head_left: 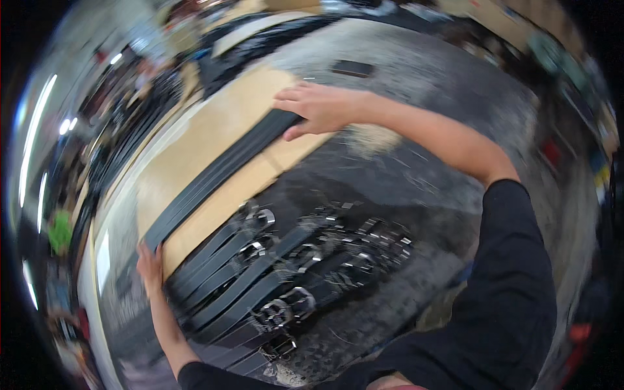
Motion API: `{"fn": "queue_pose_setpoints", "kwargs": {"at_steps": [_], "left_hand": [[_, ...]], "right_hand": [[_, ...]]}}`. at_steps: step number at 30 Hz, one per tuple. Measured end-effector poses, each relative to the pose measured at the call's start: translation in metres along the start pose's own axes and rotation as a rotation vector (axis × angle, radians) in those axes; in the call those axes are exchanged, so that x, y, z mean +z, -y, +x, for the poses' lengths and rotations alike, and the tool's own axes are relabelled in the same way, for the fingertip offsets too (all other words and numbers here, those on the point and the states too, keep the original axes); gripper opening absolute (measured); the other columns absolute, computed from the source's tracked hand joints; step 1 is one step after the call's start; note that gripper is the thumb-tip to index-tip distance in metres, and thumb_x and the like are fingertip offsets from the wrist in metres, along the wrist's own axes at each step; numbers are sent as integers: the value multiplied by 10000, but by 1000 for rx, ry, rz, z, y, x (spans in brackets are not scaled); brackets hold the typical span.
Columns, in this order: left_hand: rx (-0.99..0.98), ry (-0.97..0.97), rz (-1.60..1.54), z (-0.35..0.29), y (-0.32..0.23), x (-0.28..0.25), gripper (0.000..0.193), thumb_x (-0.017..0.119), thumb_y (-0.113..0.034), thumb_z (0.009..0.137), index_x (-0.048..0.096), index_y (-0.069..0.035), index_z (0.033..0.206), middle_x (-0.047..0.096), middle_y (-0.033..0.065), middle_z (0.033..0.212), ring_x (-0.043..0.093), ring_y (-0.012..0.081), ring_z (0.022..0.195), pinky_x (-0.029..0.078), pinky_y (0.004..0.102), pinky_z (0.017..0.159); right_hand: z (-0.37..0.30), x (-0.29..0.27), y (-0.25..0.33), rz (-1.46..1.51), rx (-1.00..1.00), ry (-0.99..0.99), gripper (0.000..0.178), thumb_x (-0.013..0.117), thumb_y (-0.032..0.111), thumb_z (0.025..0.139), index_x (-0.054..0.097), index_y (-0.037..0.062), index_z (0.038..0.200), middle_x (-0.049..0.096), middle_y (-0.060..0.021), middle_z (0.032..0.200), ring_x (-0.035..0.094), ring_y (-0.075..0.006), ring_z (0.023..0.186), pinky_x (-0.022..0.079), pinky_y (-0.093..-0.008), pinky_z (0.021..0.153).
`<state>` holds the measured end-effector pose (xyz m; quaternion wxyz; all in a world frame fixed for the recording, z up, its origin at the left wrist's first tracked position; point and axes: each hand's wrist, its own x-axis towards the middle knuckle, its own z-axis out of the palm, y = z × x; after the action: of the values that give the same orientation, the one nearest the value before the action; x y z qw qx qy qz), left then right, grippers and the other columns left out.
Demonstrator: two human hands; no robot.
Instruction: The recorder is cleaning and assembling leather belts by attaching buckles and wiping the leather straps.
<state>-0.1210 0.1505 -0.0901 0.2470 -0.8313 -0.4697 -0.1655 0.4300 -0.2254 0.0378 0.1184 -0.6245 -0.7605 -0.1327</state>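
A flat bundle of long black belt straps (214, 180) lies slantwise across a tan board (253, 84). My right hand (322, 107) is at the far right end of the straps, thumb on the near side and fingers on the far side. At their near left end, my left hand (150, 268) has its fingers and thumb about the edges. Both hands close on the strap ends, slightly blurred. Nearer to me, several black belts with silver buckles (299, 302) lie in a row, buckles toward the right.
The dark worktable (448, 97) is worn and scuffed. A small black block (353, 68) rests toward its far side. Beyond the board, more black strips (260, 49) are piled. A bright green thing (60, 231) stands at the far left.
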Motion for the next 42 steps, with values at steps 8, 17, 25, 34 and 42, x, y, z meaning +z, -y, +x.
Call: {"fn": "queue_pose_setpoints", "kwargs": {"at_steps": [8,17,25,34,42], "left_hand": [[-368,-59,56,17,-21,-45,682,490,-599,949,528,-32,1328,659,198,1168,674,416,896,523,504,759],[-163,-551,-411,-55,-85,-213,574,632,-448,942,561,-11,1307,575,189,1215,582,323,1070,446,447,922],[-110,-907,-831,-215,-251,-356,452,662,-249,928,562,49,1254,581,181,1211,570,303,1075,476,396,951],[229,-334,-992,-282,-513,-397,389,611,39,685,623,-71,1057,569,154,1081,556,329,981,447,418,888],[501,-7,-1092,-305,-498,-371,206,766,-258,771,635,-100,754,539,46,667,560,270,623,423,380,569]], "right_hand": [[-344,-167,-42,-17,648,-88,271,608,188,974,666,5,1165,705,-115,1048,675,-214,982,534,-352,874],[-472,-106,-69,93,1002,252,307,711,98,853,686,-36,1129,713,-165,1078,676,-278,1028,542,-406,895],[-454,-110,-63,8,893,427,271,755,81,811,694,-64,1031,719,-204,982,689,-319,968,546,-405,851],[-554,-140,-67,539,910,-224,333,660,119,914,619,-33,1208,685,-89,1118,638,-193,1020,493,-331,905],[-679,-75,-95,912,1065,-812,430,594,120,994,515,-43,1384,545,-103,1389,563,-162,1167,446,-283,1015]]}}
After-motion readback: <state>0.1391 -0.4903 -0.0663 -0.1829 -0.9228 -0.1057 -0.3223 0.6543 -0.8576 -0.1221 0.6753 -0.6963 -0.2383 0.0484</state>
